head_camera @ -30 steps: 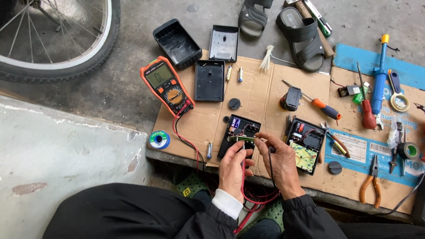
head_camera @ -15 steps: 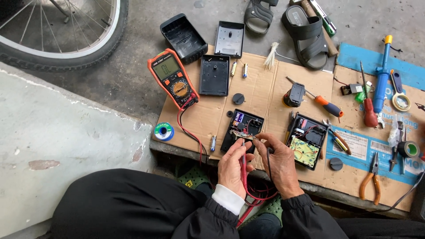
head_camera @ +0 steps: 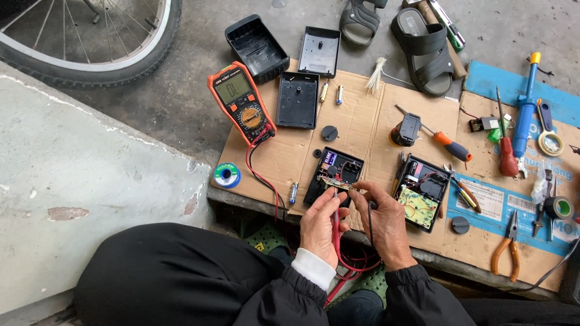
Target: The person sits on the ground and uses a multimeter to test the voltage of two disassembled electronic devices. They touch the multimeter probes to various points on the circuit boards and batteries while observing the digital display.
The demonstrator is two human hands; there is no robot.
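head view: two hands hold two probes on one circuit board

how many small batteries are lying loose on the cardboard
3. Two batteries lie side by side right of the black cover near the top edge; one battery lies by the front edge, left of the hands. Others may be hidden.

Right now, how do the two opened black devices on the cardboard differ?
The left device sits under both hands, left hand holding a red probe to it; the right device lies untouched. The right device shows a yellow-green board; the left device shows a narrow board strip at its near edge. Both are open black cases on the cardboard.
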